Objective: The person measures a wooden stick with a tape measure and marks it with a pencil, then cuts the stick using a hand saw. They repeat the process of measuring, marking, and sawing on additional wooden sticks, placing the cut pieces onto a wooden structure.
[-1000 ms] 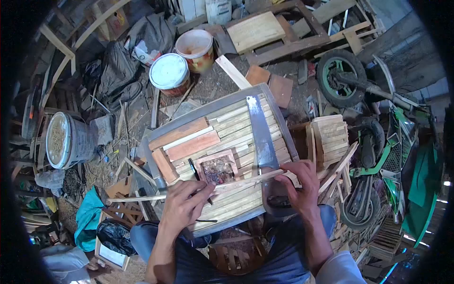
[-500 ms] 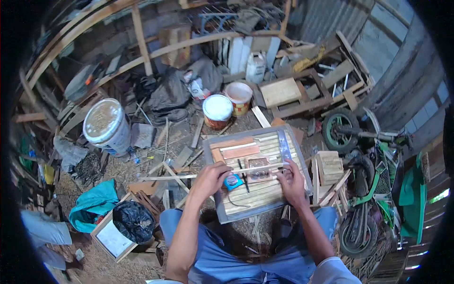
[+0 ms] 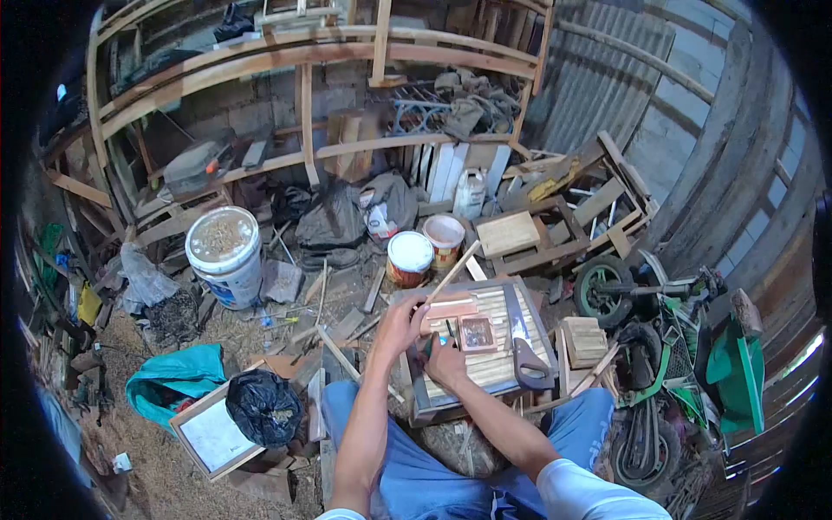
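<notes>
A thin wooden strip (image 3: 454, 275) slants up and away from my left hand (image 3: 400, 328), whose fingers are closed on its near end. My right hand (image 3: 447, 364) is closed over a small blue tape measure (image 3: 444, 339), which the fingers mostly cover. A black pen-like stick (image 3: 451, 328) shows just beyond those fingers. To their right lies a small square wooden frame (image 3: 477, 334) with a dark inside. All this is on a slatted board with a grey border (image 3: 422, 395). A handsaw (image 3: 528, 360) lies along the board's right side.
Beyond the board stand two paint tins, one with a white lid (image 3: 410, 250). A large white bucket (image 3: 225, 260) is farther left. Near my left knee lie a framed white panel (image 3: 208, 438) and a black plastic bag (image 3: 263, 407). Wood blocks (image 3: 585, 342) and a green motorbike (image 3: 663, 347) are right.
My right hand has left the strip's right end and moved left onto the tape measure. The strip has swung from level to slanting upward in my left hand. The view has tilted up.
</notes>
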A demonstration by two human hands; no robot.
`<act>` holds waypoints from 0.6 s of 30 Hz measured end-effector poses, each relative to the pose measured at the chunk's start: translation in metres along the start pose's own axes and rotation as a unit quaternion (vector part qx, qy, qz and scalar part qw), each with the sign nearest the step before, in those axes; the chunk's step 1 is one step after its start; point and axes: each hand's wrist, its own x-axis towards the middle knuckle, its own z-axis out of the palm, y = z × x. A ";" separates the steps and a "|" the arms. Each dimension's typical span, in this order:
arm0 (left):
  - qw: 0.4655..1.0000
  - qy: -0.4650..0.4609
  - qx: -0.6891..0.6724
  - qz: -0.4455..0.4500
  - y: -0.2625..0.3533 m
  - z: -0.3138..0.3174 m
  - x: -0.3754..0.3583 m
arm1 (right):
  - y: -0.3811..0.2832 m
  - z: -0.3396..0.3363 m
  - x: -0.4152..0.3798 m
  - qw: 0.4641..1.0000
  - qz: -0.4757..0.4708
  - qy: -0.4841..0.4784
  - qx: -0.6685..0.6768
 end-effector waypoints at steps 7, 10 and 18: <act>0.994 0.089 -0.049 0.034 0.037 -0.021 0.002 | 0.031 -0.013 -0.006 0.953 -0.122 0.174 0.215; 0.985 0.118 -0.123 0.014 0.070 -0.027 0.013 | 0.047 -0.069 -0.020 0.909 -0.067 0.087 0.403; 0.964 0.110 -0.236 0.061 0.187 -0.034 0.046 | 0.079 -0.149 -0.022 0.587 -0.130 0.042 0.798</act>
